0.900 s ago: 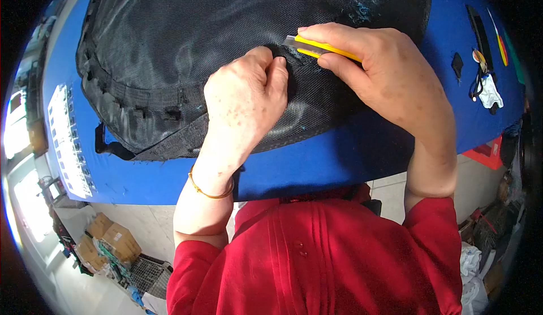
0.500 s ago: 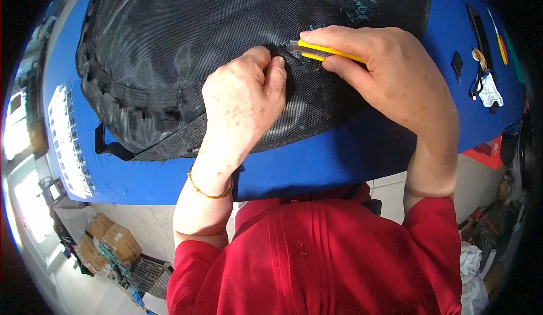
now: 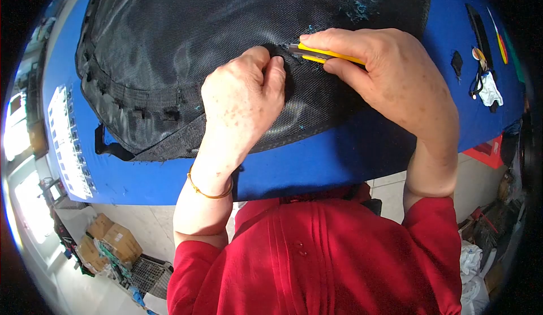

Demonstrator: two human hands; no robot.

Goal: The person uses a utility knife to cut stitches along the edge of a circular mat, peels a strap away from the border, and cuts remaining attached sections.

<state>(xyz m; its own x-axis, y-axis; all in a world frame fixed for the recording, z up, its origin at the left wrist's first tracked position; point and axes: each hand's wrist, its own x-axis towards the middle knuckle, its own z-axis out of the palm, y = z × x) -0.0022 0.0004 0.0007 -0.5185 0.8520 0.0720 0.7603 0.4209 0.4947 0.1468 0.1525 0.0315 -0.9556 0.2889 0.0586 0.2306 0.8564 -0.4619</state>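
Note:
A large black mesh fabric piece (image 3: 169,38) lies over the blue table (image 3: 294,173), with a seam and small black tabs along its left side. My left hand (image 3: 244,94) is closed on a pinched fold of this fabric near its middle. In my right hand (image 3: 390,72) is a yellow utility knife (image 3: 331,54), held between thumb and fingers. Its blade end points left and meets the fabric just right of my left fingertips. Loose teal threads (image 3: 366,1) cling to the fabric above my right hand.
At the right of the table lie a black strip (image 3: 479,35), a yellow-red pointed tool (image 3: 501,46) and a small white item (image 3: 490,93). White pieces in a row (image 3: 69,139) lie at the left. Cardboard boxes (image 3: 120,242) and a red bin (image 3: 487,152) stand below table level.
My right hand and the knife have shifted slightly right and down from the earliest frame. My left hand has barely moved and keeps its pinch on the fabric.

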